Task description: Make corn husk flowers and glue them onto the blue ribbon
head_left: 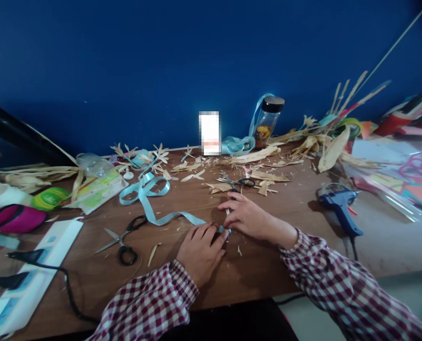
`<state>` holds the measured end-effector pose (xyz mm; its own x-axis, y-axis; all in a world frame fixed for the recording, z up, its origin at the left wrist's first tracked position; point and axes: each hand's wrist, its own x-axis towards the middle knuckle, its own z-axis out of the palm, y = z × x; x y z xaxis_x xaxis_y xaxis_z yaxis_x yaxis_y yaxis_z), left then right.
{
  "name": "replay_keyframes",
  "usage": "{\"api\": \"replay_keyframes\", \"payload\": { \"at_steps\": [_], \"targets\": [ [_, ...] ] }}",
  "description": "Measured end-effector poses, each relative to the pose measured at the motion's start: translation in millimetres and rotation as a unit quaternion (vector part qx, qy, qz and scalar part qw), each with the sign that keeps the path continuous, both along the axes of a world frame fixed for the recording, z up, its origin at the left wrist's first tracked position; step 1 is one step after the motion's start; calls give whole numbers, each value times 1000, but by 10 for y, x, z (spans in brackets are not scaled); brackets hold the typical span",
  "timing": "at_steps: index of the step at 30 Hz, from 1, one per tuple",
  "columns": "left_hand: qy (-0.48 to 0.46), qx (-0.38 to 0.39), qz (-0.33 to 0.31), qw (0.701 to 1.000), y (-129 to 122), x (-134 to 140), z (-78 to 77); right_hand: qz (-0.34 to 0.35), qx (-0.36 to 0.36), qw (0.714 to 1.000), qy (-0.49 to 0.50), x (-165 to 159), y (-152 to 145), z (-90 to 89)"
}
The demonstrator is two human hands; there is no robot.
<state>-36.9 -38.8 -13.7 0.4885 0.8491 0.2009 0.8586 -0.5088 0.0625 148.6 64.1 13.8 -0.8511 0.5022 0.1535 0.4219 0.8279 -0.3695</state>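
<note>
A light blue satin ribbon point(161, 220) runs in loose loops over the tabletop and ends under my left hand point(201, 248), whose fingers press together on it. My right hand point(248, 215) meets it from the right, thumb and fingers curled around a small piece that is mostly hidden; a pale sliver and a bit of blue show between the two hands. Beyond my right hand's fingers lies a small pair of scissors point(245, 183) with black handles. Another black-handled pair of scissors point(126, 255) rests open to the left of my left hand.
A blue glue gun point(344, 208) stands at the right. Corn husks point(260, 156) and husk flowers line the wall, with a black-capped bottle point(268, 118) among them. A white power strip point(48, 270) with plugged-in cords occupies the left. Papers point(384, 151) lie far right.
</note>
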Motion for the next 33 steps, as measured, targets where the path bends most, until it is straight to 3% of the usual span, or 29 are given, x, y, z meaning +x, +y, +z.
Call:
{"api": "replay_keyframes", "payload": {
  "at_steps": [5, 8, 16, 21, 33],
  "targets": [
    [-2, -5, 0, 1000, -5, 2, -17, -42, 38, 998, 18, 49, -115, 204],
    [-10, -8, -5, 1000, -7, -4, -16, -84, 58, 995, -19, 116, -297, 263],
    [-22, -21, 2, 1000, 3, 7, 2, -126, 68, 985, -94, 171, -670, -30],
    [-23, -20, 1, 1000, 1, 3, 3, -137, 94, 979, -120, 151, -684, -66],
    [-25, -16, 4, 1000, 4, 1, -12, -136, 96, 983, -74, 241, -697, -191]
  ]
}}
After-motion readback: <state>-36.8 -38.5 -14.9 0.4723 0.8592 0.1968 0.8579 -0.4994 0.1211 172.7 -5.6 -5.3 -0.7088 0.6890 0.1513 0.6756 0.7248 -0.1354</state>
